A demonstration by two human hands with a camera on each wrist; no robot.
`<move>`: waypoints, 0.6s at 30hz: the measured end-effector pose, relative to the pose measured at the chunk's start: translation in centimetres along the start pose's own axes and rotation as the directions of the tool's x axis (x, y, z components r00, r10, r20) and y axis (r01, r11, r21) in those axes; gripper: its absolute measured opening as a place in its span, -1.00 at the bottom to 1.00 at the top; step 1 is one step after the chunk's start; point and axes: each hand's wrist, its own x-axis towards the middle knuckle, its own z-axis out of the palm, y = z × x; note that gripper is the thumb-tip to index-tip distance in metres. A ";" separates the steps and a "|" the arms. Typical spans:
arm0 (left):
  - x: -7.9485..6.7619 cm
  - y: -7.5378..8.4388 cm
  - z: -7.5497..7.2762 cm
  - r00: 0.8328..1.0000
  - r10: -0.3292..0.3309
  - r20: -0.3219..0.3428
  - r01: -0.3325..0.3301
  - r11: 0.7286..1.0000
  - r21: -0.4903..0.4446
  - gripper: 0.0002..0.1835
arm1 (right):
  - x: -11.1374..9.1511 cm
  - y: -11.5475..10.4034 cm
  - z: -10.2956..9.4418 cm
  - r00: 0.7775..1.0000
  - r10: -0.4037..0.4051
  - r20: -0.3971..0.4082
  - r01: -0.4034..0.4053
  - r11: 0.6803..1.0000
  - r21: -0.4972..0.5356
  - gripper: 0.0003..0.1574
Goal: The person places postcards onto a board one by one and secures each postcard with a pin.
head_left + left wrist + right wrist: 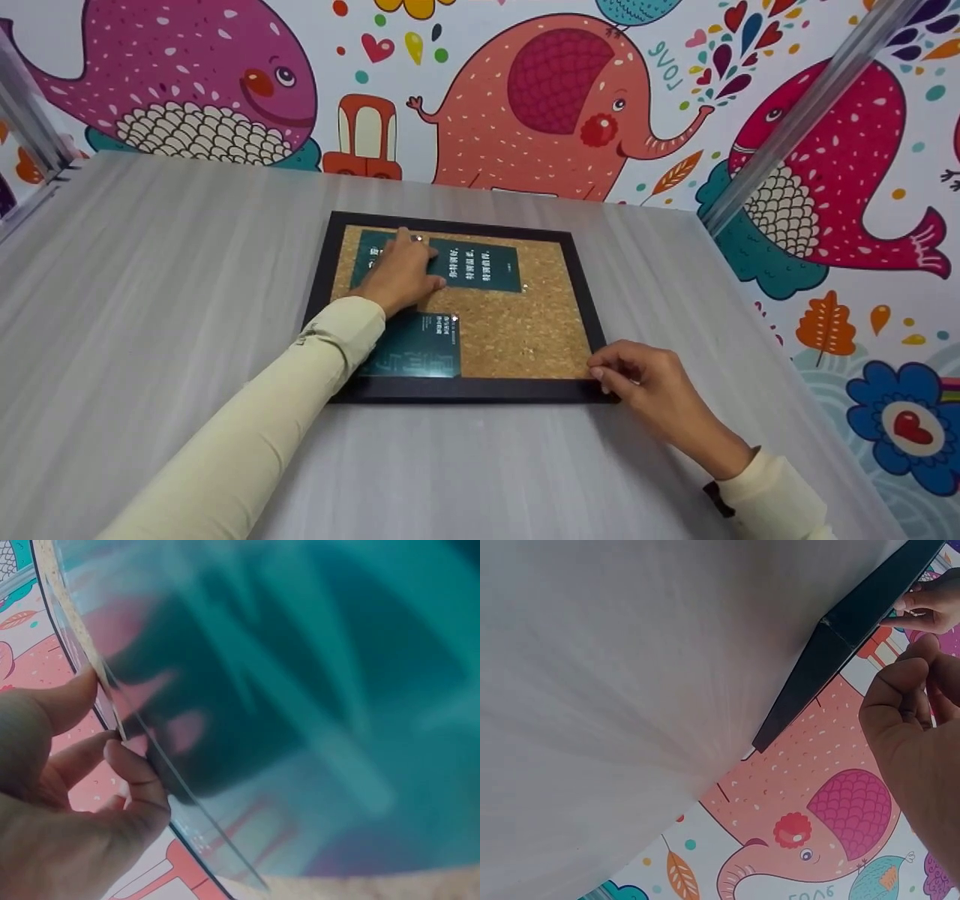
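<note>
A black-framed cork board (525, 322) lies flat on the table. My left hand (401, 274) reaches over the upper teal card (495, 270), its spread fingers touching the card's left part beside a small clear pin (417, 238). From the left wrist, those fingertips (139, 765) come right at the edge of a glossy sheet. Part of a lower teal card (420, 349) is behind my left forearm. At the board's near right corner is my right hand (645, 379), thumb and index fingertip close together; I cannot tell whether something small is between them.
Pale wood-grain table (187, 225) surrounds the board. A wall with printed cartoon animals (525, 105) rises behind and to the right. A metal post (810, 112) stands at the table's right rear edge. More small pins (525, 286) dot the board.
</note>
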 end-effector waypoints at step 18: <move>0.1 0.1 0.0 1.000 -0.014 0.001 0.014 1.000 0.003 -0.35 | 1.2 -0.1 0.0 1.000 -0.014 0.000 0.014 0.999 0.033 -0.93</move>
